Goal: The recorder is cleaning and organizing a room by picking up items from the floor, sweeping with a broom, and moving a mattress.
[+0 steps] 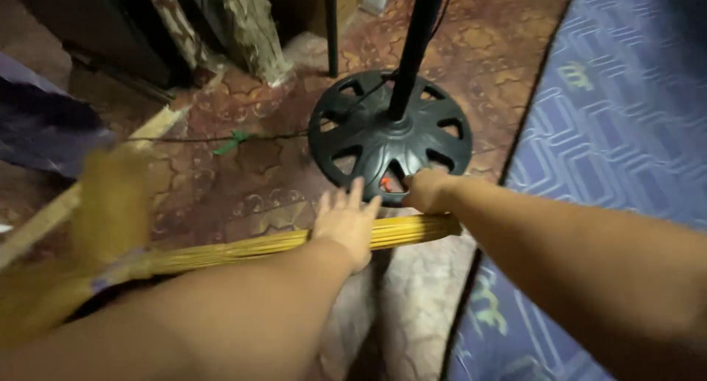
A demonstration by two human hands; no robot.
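Lying almost level across the middle of the frame, the yellow broom handle point(294, 242) has its end at centre right. The left hand point(347, 223) rests on it with fingers spread open, gripping nothing. The right hand point(429, 190), curled shut on the black fan base point(390, 134) rim, sits just above the handle's end.

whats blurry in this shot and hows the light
Head view: dim, warm light, darkest at the top left corner; the broom head at lower left is smeared by motion blur, as is the purple cloth at the left edge; the fan base, left hand and right hand are fairly sharp; the near forearms look enlarged by the wide lens.
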